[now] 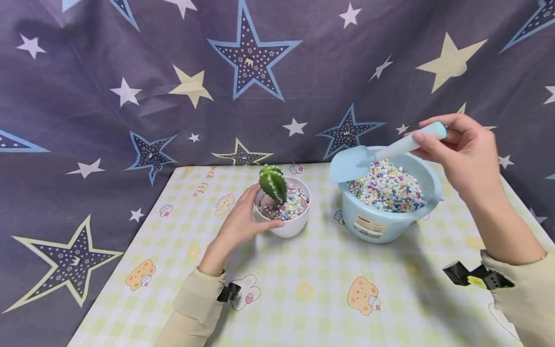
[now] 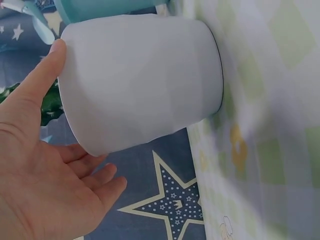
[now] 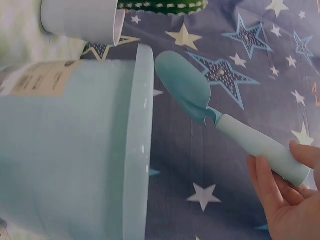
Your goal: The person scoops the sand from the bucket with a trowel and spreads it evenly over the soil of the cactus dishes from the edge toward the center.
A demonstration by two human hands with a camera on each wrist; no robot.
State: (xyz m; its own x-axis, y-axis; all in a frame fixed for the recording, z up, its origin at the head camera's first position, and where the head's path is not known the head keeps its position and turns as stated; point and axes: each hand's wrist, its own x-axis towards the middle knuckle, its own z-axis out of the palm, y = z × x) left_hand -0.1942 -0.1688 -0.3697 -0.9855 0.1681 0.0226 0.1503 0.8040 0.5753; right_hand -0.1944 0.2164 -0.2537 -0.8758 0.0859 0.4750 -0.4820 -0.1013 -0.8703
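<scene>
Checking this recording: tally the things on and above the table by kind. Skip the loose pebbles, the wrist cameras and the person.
Containers: 2 (pot, tub)
Plants: 1 (cactus)
Tools: 1 (scoop)
Total: 4

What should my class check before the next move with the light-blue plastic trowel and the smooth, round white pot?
1. Trowel in the right hand: ok, held by its handle.
2. White pot held: ok, the left hand grips it near the rim.
3. Green ribbed cactus in place: ok, standing in the pot.
4. Small multicoloured pebbles available: ok, inside the round light-blue plastic bucket.
5. Trowel blade loaded: not ok, no pebbles show on it.
6. Blade over the pot: not ok, it is by the bucket's rim.
</scene>
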